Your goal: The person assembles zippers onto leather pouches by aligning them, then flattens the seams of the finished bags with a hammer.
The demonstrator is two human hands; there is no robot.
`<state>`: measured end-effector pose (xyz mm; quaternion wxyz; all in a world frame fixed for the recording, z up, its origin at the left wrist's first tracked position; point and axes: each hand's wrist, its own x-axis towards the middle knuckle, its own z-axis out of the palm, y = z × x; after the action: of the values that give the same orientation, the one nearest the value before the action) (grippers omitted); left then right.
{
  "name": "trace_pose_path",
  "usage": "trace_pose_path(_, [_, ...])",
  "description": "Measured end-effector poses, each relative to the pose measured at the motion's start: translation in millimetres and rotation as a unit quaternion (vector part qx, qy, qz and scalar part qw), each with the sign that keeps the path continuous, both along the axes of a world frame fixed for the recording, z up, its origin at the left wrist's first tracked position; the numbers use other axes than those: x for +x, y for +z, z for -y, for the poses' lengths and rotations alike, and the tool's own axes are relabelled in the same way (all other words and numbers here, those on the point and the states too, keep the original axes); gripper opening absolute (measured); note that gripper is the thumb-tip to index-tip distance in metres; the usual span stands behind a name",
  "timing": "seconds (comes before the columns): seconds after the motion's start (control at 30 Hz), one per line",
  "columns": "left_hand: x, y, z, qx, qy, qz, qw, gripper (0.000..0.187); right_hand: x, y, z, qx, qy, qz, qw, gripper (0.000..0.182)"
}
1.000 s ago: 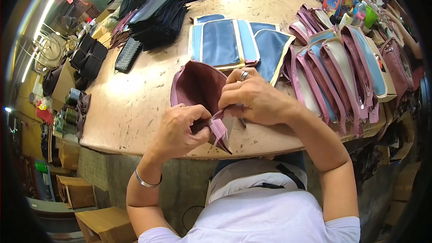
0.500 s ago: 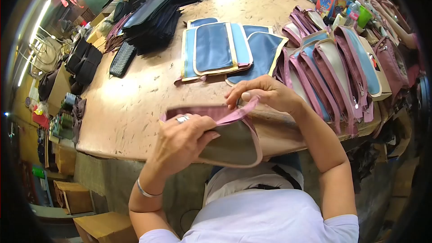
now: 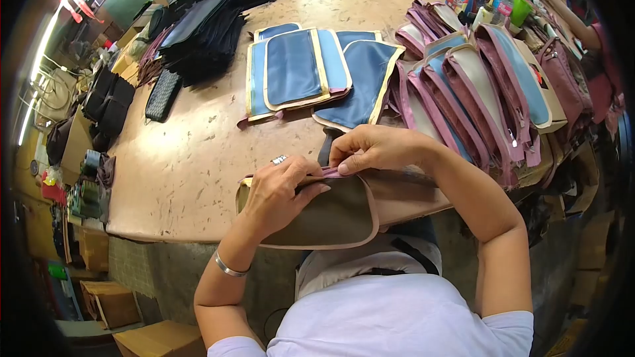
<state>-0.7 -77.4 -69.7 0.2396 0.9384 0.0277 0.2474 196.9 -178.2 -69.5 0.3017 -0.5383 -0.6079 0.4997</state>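
Pouch (image 3: pixel 334 215) (pink-edged), top edge pinched — left hand (image 3: pixel 274 188), right hand (image 3: pixel 377 151)

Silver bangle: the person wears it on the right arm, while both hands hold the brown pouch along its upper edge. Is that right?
Not quite: the head view shows the silver bangle on the left arm, not the right. The rest stands: the left hand and right hand both hold the brown pouch along its upper edge.
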Motion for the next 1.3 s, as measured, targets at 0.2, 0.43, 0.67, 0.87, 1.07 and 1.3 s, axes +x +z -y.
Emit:
trace_pose_path(0.2, [-3.6,8.2,-0.3,-0.012,-0.015,-0.039,0.999,0.022,-1.2,-6.1,-3.7,-0.012,0.002,-0.023,1.000,0.018])
trace_pose_path(0.43, [-8.1,7.3,-8.3,-0.031,-0.036,-0.069,0.997,0.024,-2.6,-2.8,-3.5,-0.021,-0.003,-0.008,1.000,0.019])
trace_pose_path(0.67, [-12.1,2.9,-4.0,0.069,-0.029,-0.032,0.997,0.023,-7.8,-5.8,-0.8,0.031,-0.024,0.019,0.999,0.018])
trace_pose_path(0.87, [-11.5,-0.8,-2.1,0.126,-0.015,-0.016,0.992,0.025,-13.4,3.3,-0.6,0.033,-0.034,0.155,0.987,0.020])
trace_pose_path(1.07, [-10.9,-1.1,0.2,0.129,-0.012,-0.025,0.991,0.025,-19.5,-4.6,0.4,0.127,0.019,0.303,0.944,0.019])
trace_pose_path(1.3, [-8.6,-3.7,-1.1,0.116,-0.004,-0.017,0.993,0.021,-26.8,-8.2,-0.1,0.136,-0.018,0.261,0.955,0.014])
